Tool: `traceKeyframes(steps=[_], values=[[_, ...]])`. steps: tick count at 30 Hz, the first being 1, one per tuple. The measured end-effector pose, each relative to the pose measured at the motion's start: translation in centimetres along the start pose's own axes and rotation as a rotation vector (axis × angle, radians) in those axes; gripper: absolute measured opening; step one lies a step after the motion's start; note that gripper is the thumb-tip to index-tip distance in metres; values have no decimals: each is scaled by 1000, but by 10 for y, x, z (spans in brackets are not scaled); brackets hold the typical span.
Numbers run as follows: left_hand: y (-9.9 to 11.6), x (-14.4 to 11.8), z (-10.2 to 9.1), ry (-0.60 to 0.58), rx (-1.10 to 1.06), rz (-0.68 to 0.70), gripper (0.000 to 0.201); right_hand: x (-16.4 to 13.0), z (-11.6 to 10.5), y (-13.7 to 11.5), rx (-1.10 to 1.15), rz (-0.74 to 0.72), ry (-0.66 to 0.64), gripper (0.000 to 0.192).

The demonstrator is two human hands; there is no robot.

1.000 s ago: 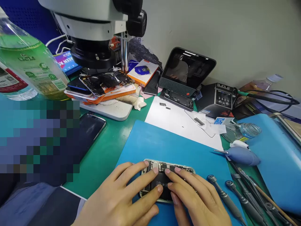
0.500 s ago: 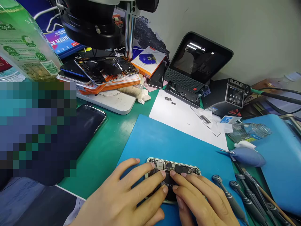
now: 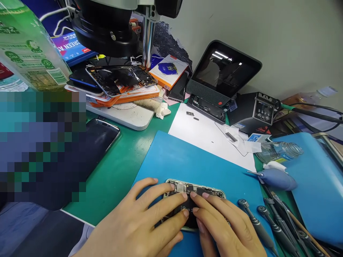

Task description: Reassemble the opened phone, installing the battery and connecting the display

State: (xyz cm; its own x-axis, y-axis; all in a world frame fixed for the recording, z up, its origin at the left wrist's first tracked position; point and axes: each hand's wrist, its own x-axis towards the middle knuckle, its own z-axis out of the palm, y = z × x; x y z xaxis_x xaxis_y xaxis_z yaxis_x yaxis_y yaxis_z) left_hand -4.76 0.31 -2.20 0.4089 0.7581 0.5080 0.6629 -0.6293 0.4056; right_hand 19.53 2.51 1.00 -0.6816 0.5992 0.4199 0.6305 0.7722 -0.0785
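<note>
Head view, work piece: an opened phone (image 3: 197, 192) is shown lying flat on the blue mat (image 3: 187, 157), its inner boards exposed, at the near edge of the mat

Head view, long axis: the phone's length is seen to run left to right across the picture, crosswise to both forearms

Head view, left hand: the left hand (image 3: 139, 225) is laid over the phone's left half, fingers spread and extended, fingertips pressed down on the dark middle part; nothing is pinched

Head view, right hand: the right hand (image 3: 227, 228) is laid over the right half, fingers close together and flat, tips pressed beside those of the left hand; nothing is gripped

Head view, key relation: the phone lies directly under and just ahead of both hands, the fingertips of the two meeting near its centre; neither hand is judged nearer

Head view, right surroundings: screwdrivers (image 3: 257, 225) are ranged just right of the right hand, a blue air blower (image 3: 278, 178) beyond them

Head view, far surroundings: a microscope (image 3: 107, 21) stands at the upper left, a white sheet (image 3: 206, 139) behind the mat, a small screen (image 3: 222, 71) further back
</note>
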Motion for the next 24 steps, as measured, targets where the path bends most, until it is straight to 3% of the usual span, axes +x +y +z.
traceKeyframes(steps=[13,24], values=[[1,-1,2,30,7,-1,22,13,-7,5,-23,-119,-83,36],[-1,16,-15,60,107,114,33,13,0,-7,65,44,121,30]])
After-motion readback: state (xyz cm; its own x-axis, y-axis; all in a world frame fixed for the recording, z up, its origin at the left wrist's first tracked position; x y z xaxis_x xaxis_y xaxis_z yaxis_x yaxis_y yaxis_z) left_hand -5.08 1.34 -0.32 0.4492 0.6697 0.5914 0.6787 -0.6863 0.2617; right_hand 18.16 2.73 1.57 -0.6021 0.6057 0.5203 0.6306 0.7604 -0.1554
